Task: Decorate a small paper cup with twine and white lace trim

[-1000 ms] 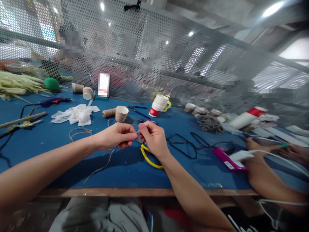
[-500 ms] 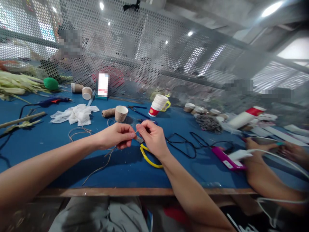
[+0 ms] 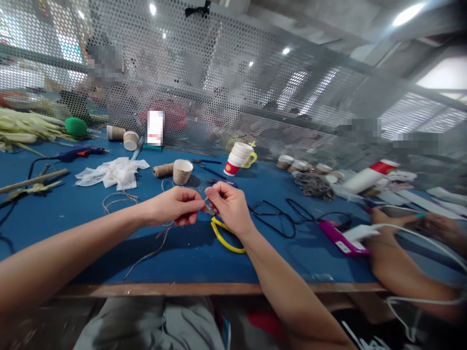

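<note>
My left hand (image 3: 181,206) and my right hand (image 3: 229,204) meet over the middle of the blue table, each in a pinch. A short bit of thin twine shows between their fingertips. From below my left hand a loose length of brown twine (image 3: 153,253) trails toward the table's front edge. Yellow-handled scissors (image 3: 223,239) are under my right hand, their blades partly hidden by it. Just behind the hands stands a twine-wrapped paper cup (image 3: 183,172), beside a spool of brown twine (image 3: 163,170) lying on its side.
Stacked white cups (image 3: 239,159) stand at the back. A glue gun (image 3: 80,151) and white gloves (image 3: 113,173) lie left. To the right are a black cord (image 3: 275,218), a purple power bank (image 3: 337,236) and a co-worker's arm (image 3: 401,262). A perforated metal screen (image 3: 219,92) rises behind.
Hardly anything differs. Both hands keep their pinch in nearly the same place, and the whole view has shifted very slightly.
</note>
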Tool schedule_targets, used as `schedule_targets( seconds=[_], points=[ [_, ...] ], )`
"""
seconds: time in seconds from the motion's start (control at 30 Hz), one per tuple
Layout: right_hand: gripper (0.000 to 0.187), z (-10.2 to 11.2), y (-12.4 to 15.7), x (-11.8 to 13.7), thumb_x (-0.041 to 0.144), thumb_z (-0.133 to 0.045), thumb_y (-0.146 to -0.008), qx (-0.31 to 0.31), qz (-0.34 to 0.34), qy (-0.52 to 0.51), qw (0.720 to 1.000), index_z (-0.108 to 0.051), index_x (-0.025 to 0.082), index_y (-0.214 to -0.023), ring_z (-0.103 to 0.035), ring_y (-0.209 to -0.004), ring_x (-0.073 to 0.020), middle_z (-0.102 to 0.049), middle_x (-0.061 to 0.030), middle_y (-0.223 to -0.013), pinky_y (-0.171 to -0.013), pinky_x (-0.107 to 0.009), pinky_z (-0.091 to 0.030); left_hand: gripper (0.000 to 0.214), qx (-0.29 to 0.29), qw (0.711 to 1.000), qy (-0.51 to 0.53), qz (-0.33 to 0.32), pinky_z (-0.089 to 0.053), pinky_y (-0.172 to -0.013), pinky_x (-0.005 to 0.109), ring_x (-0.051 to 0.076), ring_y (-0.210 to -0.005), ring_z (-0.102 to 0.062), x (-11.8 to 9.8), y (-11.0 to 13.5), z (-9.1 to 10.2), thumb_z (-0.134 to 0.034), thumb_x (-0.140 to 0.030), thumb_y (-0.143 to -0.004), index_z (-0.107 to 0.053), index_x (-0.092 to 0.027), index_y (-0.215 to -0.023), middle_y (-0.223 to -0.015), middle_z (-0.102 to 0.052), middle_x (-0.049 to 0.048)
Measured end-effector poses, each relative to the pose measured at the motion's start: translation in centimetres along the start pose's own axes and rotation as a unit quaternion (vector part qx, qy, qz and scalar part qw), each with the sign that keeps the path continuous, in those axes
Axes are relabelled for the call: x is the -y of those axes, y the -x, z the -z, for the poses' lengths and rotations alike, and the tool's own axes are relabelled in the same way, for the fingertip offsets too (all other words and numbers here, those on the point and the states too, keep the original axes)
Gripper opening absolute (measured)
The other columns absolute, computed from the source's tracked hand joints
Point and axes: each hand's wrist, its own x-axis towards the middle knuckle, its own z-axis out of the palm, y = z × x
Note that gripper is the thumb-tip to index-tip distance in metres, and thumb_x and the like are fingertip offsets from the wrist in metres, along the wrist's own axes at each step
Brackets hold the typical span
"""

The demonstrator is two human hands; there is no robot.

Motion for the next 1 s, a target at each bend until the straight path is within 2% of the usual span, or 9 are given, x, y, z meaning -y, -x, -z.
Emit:
schedule_targets(
  seconds=[0.13, 0.27, 0.37, 0.43, 0.73, 0.9, 1.0],
  points=[
    [0.048, -0.2, -0.4, 0.0, 0.062, -0.046, -0.072, -0.008, -0.066, -0.121, 0.991, -0.057, 0.015, -0.069, -0.046, -0.043, -0.0072, -0.054, -0.0003, -0.056, -0.037, -0.019, -0.034, 0.024, -0.058, 0.997, 0.012, -0.054, -0.02, -0.038, 0.016, 0.002, -0.038, -0.031, 0.0, -0.2, 0.4, -0.052, -0.034, -0.079, -0.048, -0.014, -0.067, -0.046, -0.041, -0.0067],
    [0.045, -0.1, -0.7, 0.2, 0.06, -0.052, -0.069, -0.002, -0.102, -0.182, 0.978, -0.051, 0.016, -0.059, -0.04, -0.038, -0.0051, -0.047, 0.0035, -0.049, -0.035, -0.017, -0.029, 0.026, -0.131, 0.986, 0.069, -0.08, -0.016, -0.037, 0.017, 0.002, -0.036, -0.026, 0.1, -0.7, 0.9, -0.054, -0.035, -0.077, -0.045, -0.015, -0.065, -0.042, -0.033, -0.0086],
    [0.042, -0.1, -0.7, 0.2, 0.049, -0.06, -0.069, 0.032, -0.105, -0.212, 0.971, -0.04, 0.017, -0.052, -0.029, -0.036, -0.0025, -0.038, 0.0074, -0.045, -0.034, -0.016, -0.02, 0.025, -0.13, 0.985, 0.083, -0.076, -0.016, -0.037, 0.017, 0.002, -0.036, -0.025, 0.4, -0.9, 1.0, -0.055, -0.036, -0.077, -0.046, -0.014, -0.066, -0.042, -0.032, -0.0086],
    [0.04, -0.1, -0.7, 0.2, 0.042, -0.063, -0.07, 0.05, -0.105, -0.226, 0.967, -0.037, 0.017, -0.052, -0.026, -0.036, -0.0022, -0.036, 0.0082, -0.045, -0.035, -0.017, -0.018, 0.026, -0.123, 0.986, 0.082, -0.073, -0.016, -0.037, 0.017, 0.002, -0.036, -0.025, 0.5, -1.0, 1.0, -0.055, -0.036, -0.077, -0.046, -0.015, -0.064, -0.042, -0.033, -0.0081],
    [0.028, -0.2, -0.4, 0.2, 0.034, -0.067, -0.066, 0.08, -0.1, -0.227, 0.965, -0.046, 0.017, -0.064, -0.039, -0.045, -0.0042, -0.047, 0.0065, -0.055, -0.043, -0.019, -0.029, 0.029, -0.114, 0.99, 0.044, -0.066, -0.017, -0.038, 0.017, 0.002, -0.037, -0.028, 0.5, -0.9, 0.9, -0.052, -0.036, -0.078, -0.041, -0.016, -0.06, -0.044, -0.036, -0.0071],
    [0.027, 0.0, -0.5, 0.2, 0.033, -0.068, -0.066, 0.082, -0.115, -0.204, 0.969, -0.046, 0.017, -0.068, -0.043, -0.046, -0.0047, -0.048, 0.0064, -0.057, -0.045, -0.02, -0.031, 0.027, -0.104, 0.991, -0.051, -0.072, -0.02, -0.039, 0.018, 0.004, -0.039, -0.031, 0.6, -0.6, 1.0, -0.049, -0.038, -0.079, -0.046, -0.015, -0.065, -0.047, -0.039, -0.0061],
    [0.026, 0.0, -0.5, 0.2, 0.031, -0.068, -0.066, 0.087, -0.12, -0.202, 0.968, -0.047, 0.016, -0.07, -0.045, -0.047, -0.0051, -0.048, 0.0065, -0.056, -0.046, -0.02, -0.032, 0.027, -0.12, 0.98, -0.133, -0.082, -0.022, -0.04, 0.019, 0.005, -0.042, -0.032, 0.2, -0.6, 1.1, -0.049, -0.038, -0.077, -0.046, -0.015, -0.064, -0.049, -0.042, -0.005]
  ],
)
